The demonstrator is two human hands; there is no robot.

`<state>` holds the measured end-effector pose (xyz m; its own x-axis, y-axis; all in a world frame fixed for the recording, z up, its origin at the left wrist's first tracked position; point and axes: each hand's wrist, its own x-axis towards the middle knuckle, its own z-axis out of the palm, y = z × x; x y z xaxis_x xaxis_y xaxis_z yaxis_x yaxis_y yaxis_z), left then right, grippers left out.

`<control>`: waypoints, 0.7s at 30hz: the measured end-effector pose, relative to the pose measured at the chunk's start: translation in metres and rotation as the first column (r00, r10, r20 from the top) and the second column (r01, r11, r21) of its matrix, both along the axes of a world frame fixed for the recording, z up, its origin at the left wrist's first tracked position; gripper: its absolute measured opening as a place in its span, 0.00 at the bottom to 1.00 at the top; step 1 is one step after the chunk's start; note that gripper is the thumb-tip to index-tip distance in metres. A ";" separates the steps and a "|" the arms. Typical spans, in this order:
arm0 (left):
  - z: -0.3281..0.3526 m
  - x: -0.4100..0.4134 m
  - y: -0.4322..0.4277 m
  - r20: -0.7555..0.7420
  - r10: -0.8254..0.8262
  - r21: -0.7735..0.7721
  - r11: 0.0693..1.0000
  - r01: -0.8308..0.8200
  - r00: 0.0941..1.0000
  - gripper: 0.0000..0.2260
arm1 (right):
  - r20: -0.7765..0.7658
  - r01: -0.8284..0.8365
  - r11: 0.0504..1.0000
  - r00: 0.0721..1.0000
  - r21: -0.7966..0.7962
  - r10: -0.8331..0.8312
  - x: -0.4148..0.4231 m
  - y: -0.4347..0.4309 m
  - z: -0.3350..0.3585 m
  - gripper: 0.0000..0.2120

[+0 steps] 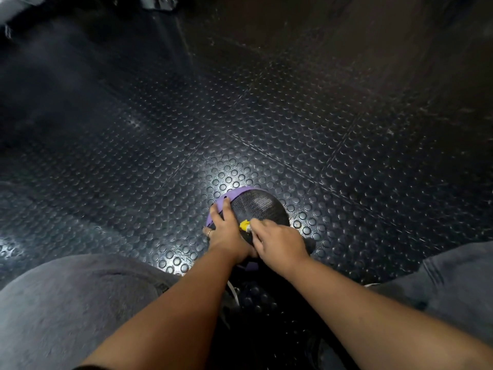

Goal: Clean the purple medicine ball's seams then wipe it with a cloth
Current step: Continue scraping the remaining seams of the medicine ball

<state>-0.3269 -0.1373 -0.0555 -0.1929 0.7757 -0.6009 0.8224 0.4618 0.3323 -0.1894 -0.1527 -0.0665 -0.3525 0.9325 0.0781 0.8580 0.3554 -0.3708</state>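
The purple and black medicine ball sits on the floor between my knees. My left hand lies spread over its left side, fingers straight, steadying it. My right hand grips a small yellow-headed brush and holds its tip against the black textured panel near the ball's top. The brush's handle is hidden inside my fist. No cloth is in view.
The floor is black rubber matting with raised round studs, brightly lit just beyond the ball. My knees in grey trousers flank the ball on both sides. A pale object lies at the far top edge.
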 end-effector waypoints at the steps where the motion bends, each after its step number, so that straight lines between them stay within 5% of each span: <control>1: 0.002 0.001 0.001 0.003 -0.005 -0.012 1.000 0.005 1.000 0.66 | -0.008 0.028 1.000 1.000 0.003 -0.028 0.000 0.003 0.000 0.09; 6: 0.007 0.004 -0.002 -0.008 -0.053 -0.035 0.998 0.053 0.999 0.74 | 0.033 0.282 0.918 0.958 -0.279 -0.284 0.021 0.044 0.004 0.06; 13: 0.009 0.003 -0.004 -0.007 -0.087 -0.021 0.996 0.087 0.996 0.73 | -0.019 0.415 0.708 0.856 -0.572 -0.517 0.035 0.060 -0.017 0.10; 21: 0.009 0.004 0.004 0.008 -0.062 -0.017 0.998 0.063 0.998 0.74 | -0.114 0.251 0.881 0.940 -0.401 -0.320 0.018 0.038 0.006 0.07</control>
<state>-0.3225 -0.1337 -0.0467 -0.1400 0.7758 -0.6153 0.8474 0.4153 0.3307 -0.1711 -0.1144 -0.0608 -0.0792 0.9616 -0.2628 0.8111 -0.0911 -0.5778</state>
